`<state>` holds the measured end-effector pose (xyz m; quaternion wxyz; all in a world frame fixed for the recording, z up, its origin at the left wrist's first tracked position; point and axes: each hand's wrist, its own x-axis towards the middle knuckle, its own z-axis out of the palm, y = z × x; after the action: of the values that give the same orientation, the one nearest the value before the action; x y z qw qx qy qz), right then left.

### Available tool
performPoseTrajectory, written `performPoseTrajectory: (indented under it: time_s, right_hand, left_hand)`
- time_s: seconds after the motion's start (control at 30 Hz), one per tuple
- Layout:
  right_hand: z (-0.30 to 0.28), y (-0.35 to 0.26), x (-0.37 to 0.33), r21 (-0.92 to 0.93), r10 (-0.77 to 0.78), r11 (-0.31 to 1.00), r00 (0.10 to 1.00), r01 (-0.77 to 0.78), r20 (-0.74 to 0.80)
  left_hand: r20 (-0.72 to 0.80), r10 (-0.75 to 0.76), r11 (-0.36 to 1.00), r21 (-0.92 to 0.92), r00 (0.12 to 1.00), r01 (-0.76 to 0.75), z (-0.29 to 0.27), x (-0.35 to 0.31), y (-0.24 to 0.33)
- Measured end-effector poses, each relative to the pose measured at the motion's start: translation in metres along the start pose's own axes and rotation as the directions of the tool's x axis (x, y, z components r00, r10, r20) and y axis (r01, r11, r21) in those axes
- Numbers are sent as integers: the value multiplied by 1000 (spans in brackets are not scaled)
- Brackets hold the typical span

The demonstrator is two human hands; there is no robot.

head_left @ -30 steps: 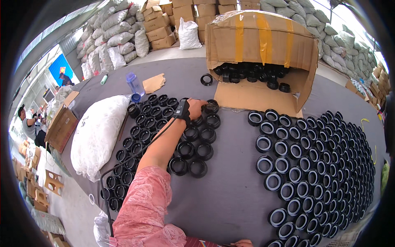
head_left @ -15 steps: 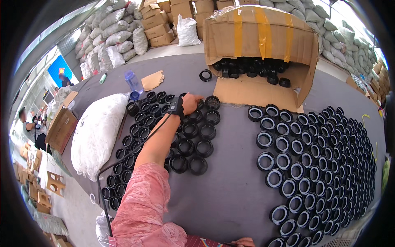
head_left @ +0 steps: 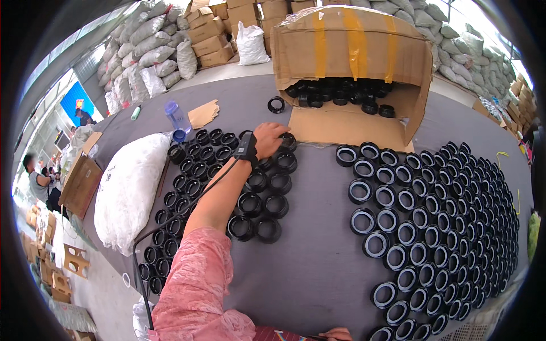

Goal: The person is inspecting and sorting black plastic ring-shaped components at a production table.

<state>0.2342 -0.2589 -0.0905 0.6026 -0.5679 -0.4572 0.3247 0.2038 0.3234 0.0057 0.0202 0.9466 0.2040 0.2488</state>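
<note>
My left hand (head_left: 271, 140) reaches across the table, palm down, with a dark band and device on its wrist. Its curled fingers are on the near-left rim of a black ring (head_left: 288, 142) at the far end of a double row of larger black rings (head_left: 276, 206). Part of this group is hidden under my left hand and forearm. At the lower edge, only part of my right hand (head_left: 338, 333) shows, fingers closed at a small dark thing too cut off to name. Smaller black rings (head_left: 170, 199) stand in rows left of my arm.
Many black rings with pale inner rims (head_left: 387, 220) cover the table's right side. A taped cardboard box (head_left: 341, 48), open toward me, holds loose black rings. One ring (head_left: 276, 104) lies beside it. A white plastic bag (head_left: 128, 190) and a clear bottle (head_left: 177, 117) stand left.
My left hand has moved right, from beside the far ring onto its rim. The whole view has shifted slightly left. My right hand stays at the lower edge.
</note>
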Motion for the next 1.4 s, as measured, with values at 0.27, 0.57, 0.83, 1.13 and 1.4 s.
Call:
performPoseTrajectory:
  time_s: [0.27,0.57,0.83,1.13,1.4]
  right_hand:
    - [1,1,-15,7,-8,1000,1000,8,-26]
    - [-4,0,-32,6,-44,999,996,44,-76]
    - [-3,2,-32,6,-68,998,995,69,-78]
    - [-1,6,-37,2,-87,996,992,87,-96]
    - [-4,17,-44,-10,-147,989,985,147,-91]
  left_hand:
    - [312,-3,996,89,950,-27,23,14,-9]
    - [-15,186,911,-372,982,-179,48,42,115]
    - [-59,113,958,-259,992,-125,90,72,176]
    - [185,75,985,-164,980,-45,100,91,192]
    - [207,89,977,-206,974,-45,110,80,188]
